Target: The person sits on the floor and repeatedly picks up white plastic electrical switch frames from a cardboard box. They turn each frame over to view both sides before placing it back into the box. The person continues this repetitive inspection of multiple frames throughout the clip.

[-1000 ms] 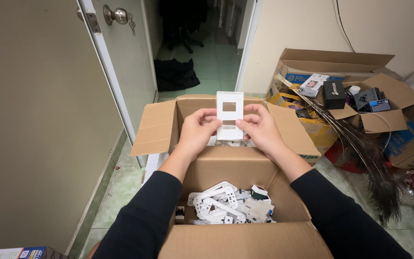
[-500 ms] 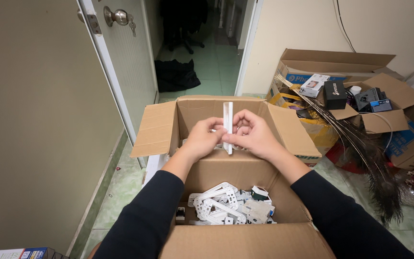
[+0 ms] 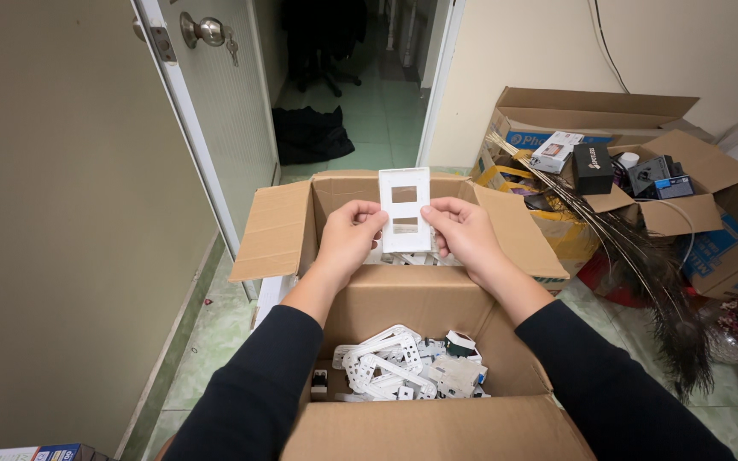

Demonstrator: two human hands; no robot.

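Left hand and right hand each pinch a side edge of the white two-window wall plate, upright and face-on above the far cardboard box; air is free all round it. Near cardboard box holds a heap of white plates, its left part hidden by the flap. Far box contents mostly hidden behind both hands.

White wall plate, brown cardboard box, black sleeves.
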